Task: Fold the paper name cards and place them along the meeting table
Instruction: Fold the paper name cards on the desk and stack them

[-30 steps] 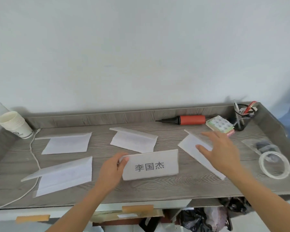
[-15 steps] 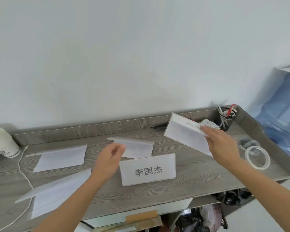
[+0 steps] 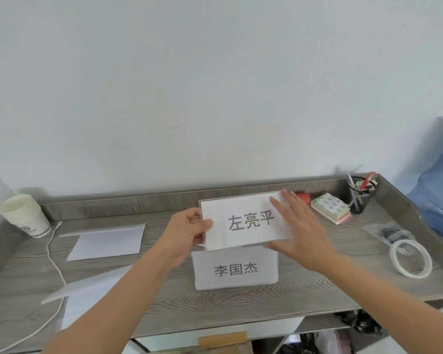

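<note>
A white name card with three dark characters [image 3: 243, 222] is held above the grey wooden table [image 3: 317, 284], its printed face toward me. My left hand [image 3: 182, 233] pinches its left edge between thumb and fingers. My right hand [image 3: 302, 233] lies with spread fingers against its right part. Just below it a folded name card with other characters [image 3: 235, 269] stands on the table. A folded blank sheet [image 3: 108, 241] lies at the left. Another folded sheet [image 3: 87, 290] lies near the front left edge.
A stack of paper cups [image 3: 23, 215] stands at the back left, with a white cord [image 3: 54, 264] running forward. At the right are a pad of notes [image 3: 330, 208], a mesh pen holder [image 3: 359, 195], a tape roll [image 3: 411, 258] and a red pump tip [image 3: 303, 196].
My right hand carried the card from the right to the middle and turned its printed face toward me. My left hand rose from the standing card and took the held card's left edge.
</note>
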`<state>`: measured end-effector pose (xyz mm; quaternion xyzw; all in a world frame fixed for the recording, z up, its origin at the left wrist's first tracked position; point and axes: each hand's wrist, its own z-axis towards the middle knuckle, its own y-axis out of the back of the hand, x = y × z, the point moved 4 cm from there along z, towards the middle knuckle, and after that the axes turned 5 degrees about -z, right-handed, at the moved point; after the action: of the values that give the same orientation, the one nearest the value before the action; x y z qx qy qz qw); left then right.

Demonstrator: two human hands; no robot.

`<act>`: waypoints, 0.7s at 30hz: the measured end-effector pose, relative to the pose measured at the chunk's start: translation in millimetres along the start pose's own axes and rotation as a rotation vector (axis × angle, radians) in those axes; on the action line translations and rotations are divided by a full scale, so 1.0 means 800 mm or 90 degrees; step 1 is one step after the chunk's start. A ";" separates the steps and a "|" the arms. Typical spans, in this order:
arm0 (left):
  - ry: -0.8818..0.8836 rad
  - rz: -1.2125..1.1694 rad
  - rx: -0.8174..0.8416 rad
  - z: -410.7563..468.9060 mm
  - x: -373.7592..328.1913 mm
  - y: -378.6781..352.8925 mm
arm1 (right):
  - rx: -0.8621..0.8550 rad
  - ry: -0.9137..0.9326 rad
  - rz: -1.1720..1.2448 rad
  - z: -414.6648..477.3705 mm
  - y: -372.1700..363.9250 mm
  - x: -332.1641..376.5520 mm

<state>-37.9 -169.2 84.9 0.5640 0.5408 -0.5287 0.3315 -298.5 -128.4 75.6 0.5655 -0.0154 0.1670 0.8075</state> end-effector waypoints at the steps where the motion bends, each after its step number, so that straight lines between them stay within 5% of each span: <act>1: -0.007 0.008 0.000 -0.003 0.006 0.007 | 0.053 -0.072 0.125 -0.006 -0.003 -0.001; 3: -0.014 0.038 0.004 -0.011 0.021 0.018 | 0.071 -0.211 0.401 -0.018 -0.013 -0.003; 5: -0.016 0.072 0.010 -0.018 0.041 0.025 | 0.034 -0.303 0.513 -0.029 -0.025 -0.001; 10: -0.044 0.219 -0.062 -0.033 0.086 0.042 | 0.038 -0.339 0.396 -0.053 -0.050 0.006; 15: -0.131 0.632 -0.126 -0.039 0.092 0.050 | 0.050 -0.296 0.318 -0.060 -0.057 0.008; 21: -0.231 0.623 -0.170 -0.036 0.085 0.041 | 0.112 -0.265 0.292 -0.037 -0.042 0.004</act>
<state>-9.3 -130.5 19.6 0.6028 0.2116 -0.3284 0.6957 -290.9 -110.6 35.4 0.6370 -0.2926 0.2263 0.6764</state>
